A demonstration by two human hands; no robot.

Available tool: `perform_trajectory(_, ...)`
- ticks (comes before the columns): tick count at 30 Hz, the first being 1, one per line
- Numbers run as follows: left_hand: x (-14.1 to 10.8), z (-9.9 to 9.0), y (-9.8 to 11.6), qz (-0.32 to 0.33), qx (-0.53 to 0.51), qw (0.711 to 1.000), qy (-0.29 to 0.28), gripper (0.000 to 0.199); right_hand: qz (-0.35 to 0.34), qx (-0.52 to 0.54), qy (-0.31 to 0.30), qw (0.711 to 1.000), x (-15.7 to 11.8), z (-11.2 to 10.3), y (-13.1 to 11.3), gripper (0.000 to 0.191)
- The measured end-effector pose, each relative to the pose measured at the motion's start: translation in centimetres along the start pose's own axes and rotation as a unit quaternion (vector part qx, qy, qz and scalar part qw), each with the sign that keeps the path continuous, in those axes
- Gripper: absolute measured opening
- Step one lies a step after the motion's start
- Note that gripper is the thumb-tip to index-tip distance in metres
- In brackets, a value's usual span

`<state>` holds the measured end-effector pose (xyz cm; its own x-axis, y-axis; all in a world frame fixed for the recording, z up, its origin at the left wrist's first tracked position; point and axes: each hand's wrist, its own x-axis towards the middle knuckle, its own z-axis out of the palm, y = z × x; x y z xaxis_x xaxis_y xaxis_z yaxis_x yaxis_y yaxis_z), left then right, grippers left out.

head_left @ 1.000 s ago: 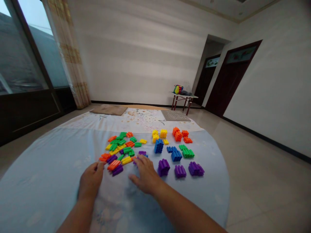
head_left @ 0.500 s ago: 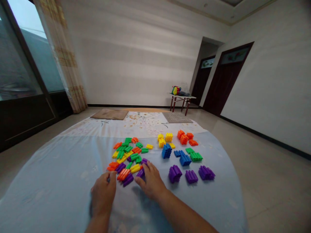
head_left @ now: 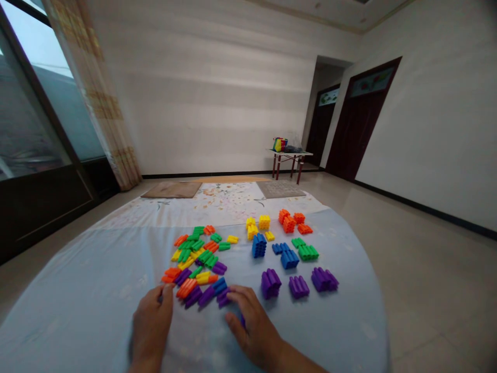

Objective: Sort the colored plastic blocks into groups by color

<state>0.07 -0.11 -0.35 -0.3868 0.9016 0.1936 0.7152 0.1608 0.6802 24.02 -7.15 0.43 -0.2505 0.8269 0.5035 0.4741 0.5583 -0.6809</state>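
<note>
Mixed coloured plastic blocks lie in a loose pile, among them an orange block (head_left: 187, 288), a blue block (head_left: 219, 285) and green blocks (head_left: 210, 259). My left hand (head_left: 152, 321) rests at the pile's left front edge, fingers curled together; whether anything is inside is hidden. My right hand (head_left: 254, 324) is at the pile's right edge, thumb and fingers apart, its fingertips at a purple block (head_left: 223, 297). Another bit of purple shows under its palm. To the right stand grouped blocks: purple (head_left: 271, 284), blue (head_left: 259, 245), yellow (head_left: 264, 222), orange (head_left: 288, 223) and green (head_left: 308, 252).
A pale blue cloth (head_left: 93, 290) covers the round table. At its far side lie a brown mat (head_left: 173, 189) and a grey mat (head_left: 280, 189). A small table (head_left: 292, 154) with a colourful bag stands by the far wall.
My right hand has moved right and nearer, off the pile's middle, uncovering a blue block and purple blocks. The view has shifted slightly. My left hand stays curled by the pile.
</note>
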Motion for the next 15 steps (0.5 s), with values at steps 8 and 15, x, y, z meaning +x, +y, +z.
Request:
perform_trajectory(8,0.3,-0.7,0.8,-0.035,-0.003,0.999,0.022,0.039,0.006,0.095,-0.008,0.995,-0.1,0.6,1.1,0.043)
perform_trajectory(15,0.6,-0.7,1.6,-0.053,0.001,0.998,0.029,0.038,0.019,0.205,0.035,0.978,-0.3,3.3,2.2,0.045)
